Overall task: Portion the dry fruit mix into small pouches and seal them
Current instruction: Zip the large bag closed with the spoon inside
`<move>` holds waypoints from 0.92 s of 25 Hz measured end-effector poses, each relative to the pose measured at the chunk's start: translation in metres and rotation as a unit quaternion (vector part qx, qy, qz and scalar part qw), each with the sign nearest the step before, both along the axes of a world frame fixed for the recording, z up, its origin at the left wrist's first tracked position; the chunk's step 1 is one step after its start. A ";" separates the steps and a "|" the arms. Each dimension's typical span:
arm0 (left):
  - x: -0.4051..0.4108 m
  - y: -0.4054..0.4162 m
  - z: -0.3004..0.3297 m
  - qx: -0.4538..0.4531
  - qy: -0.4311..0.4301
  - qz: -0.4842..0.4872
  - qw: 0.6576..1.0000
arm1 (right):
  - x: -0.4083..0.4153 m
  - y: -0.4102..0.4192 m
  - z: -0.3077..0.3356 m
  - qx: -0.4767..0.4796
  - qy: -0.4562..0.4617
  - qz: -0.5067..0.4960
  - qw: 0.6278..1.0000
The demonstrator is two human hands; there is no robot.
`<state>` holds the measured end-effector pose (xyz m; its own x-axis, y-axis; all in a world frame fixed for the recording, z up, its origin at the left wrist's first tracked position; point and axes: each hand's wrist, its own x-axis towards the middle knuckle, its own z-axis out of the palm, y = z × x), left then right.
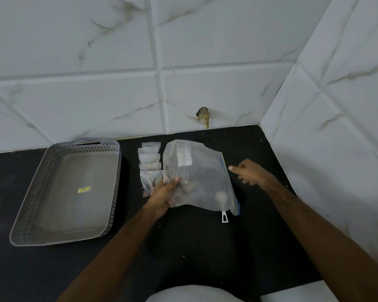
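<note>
Walls: white marble-look tiles (109,51) with grey-brown veins, meeting in a corner at right.
Counter: black surface (194,243), speckled with pale crumbs.
Wall flaw: small brownish hole (203,117) just above counter edge.
Light: dim, cool.

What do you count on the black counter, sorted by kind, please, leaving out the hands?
Grey perforated tray: 1
Large zip bag of dry fruit mix: 1
Small pouches, overlapping in a column: about 5, hard to separate
Total: about 7
</note>
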<state>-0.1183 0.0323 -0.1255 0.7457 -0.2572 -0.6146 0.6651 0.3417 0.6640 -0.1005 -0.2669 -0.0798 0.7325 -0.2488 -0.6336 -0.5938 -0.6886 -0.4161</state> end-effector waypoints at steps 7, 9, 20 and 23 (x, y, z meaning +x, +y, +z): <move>0.001 -0.009 0.003 -0.027 -0.021 0.016 0.999 | -0.043 0.004 -0.019 0.172 0.029 -0.133 0.976; 0.002 -0.013 0.007 -0.031 -0.034 0.024 0.999 | -0.041 0.002 -0.013 0.230 0.001 -0.174 0.958; 0.013 -0.023 0.010 -0.044 -0.050 0.069 0.995 | 0.017 0.003 0.065 0.295 -0.303 -0.107 0.900; 0.015 -0.019 0.019 -0.066 -0.043 0.100 0.992 | 0.031 0.003 0.075 0.245 -0.354 -0.112 0.896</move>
